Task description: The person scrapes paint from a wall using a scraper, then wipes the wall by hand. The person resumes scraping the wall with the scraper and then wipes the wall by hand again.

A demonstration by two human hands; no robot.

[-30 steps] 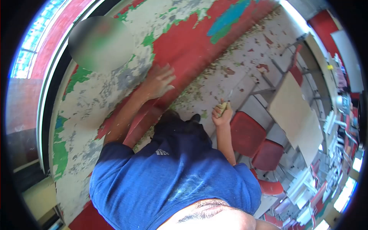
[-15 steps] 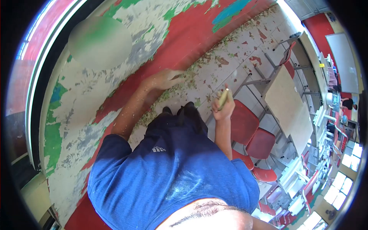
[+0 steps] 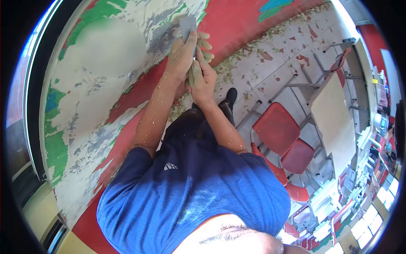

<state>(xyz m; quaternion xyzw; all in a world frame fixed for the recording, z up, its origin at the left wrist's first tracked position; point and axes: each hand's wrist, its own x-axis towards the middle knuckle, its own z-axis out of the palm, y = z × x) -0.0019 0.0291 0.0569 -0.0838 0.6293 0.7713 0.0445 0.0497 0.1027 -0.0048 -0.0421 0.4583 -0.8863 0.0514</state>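
Observation:
Both of my hands are together at the peeling wall [image 3: 97, 91], on a scraper [image 3: 188, 26] with a flat metal blade. My right hand [image 3: 204, 82] is wrapped round its handle, which the fingers mostly hide. My left hand [image 3: 181, 59] grips the blade's lower part, thumb laid along the metal and dusty fingertips showing past its right side. The blade's far end overlaps a scraped grey patch just above the red band [image 3: 237, 31]. Pale flecks cover both forearms.
Paint flakes [image 3: 237, 63] litter the tiled floor [image 3: 264, 72] along the wall's foot. To the right stand red chairs [image 3: 277, 127] and a table [image 3: 332, 114] with metal legs. More furniture is stacked farther right, and a window frame [image 3: 31, 106] edges the left.
My right hand has swung left and up to the wall with the scraper. My left hand has risen from near the floor debris and closed on the blade. The view has shifted slightly.

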